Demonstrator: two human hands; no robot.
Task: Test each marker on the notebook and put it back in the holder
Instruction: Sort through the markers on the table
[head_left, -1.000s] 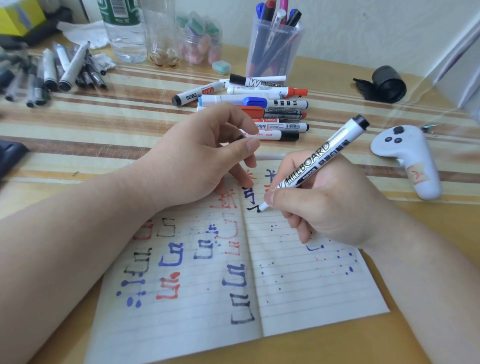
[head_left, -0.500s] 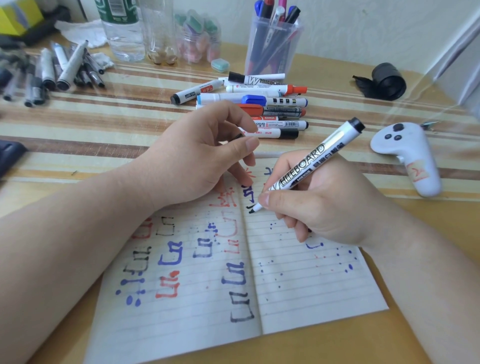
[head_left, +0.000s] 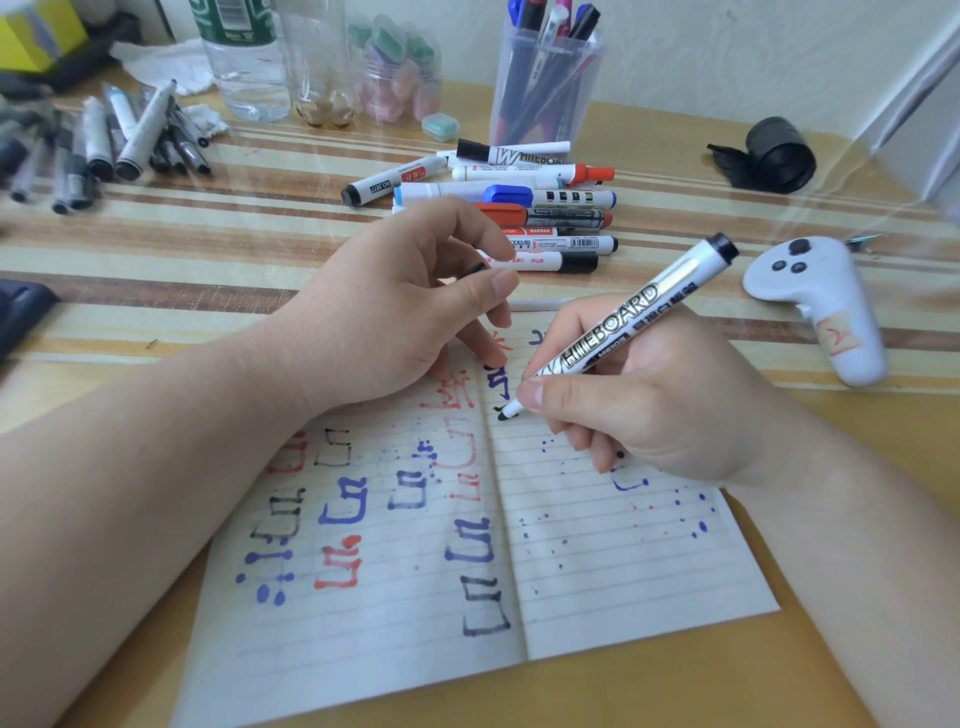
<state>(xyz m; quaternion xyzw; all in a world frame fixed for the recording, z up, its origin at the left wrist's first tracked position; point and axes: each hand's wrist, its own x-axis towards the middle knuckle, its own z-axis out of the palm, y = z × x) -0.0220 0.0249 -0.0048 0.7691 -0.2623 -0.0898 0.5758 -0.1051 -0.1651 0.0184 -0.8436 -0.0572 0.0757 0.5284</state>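
Note:
An open lined notebook (head_left: 597, 571) covered in red, blue and black test marks lies in front of me. My right hand (head_left: 649, 410) grips a black whiteboard marker (head_left: 618, 332), its tip touching the right page next to the spine. My left hand (head_left: 395, 317) pinches a small black cap (head_left: 475, 267) between thumb and forefinger, and its lower fingers rest on the top of the notebook. A clear plastic holder (head_left: 545, 98) with several pens stands at the back. A pile of loose markers (head_left: 530, 208) lies in front of it.
A white controller (head_left: 826, 306) lies right of the notebook. A black roll (head_left: 774, 156) sits at the back right. Several grey pens (head_left: 104, 145) lie at the back left, near bottles (head_left: 249, 62) and a jar of erasers (head_left: 395, 67). The mint eraser (head_left: 439, 126) lies loose.
The marker tip has slid a little to the left, toward the notebook's spine. My left hand has stayed in place.

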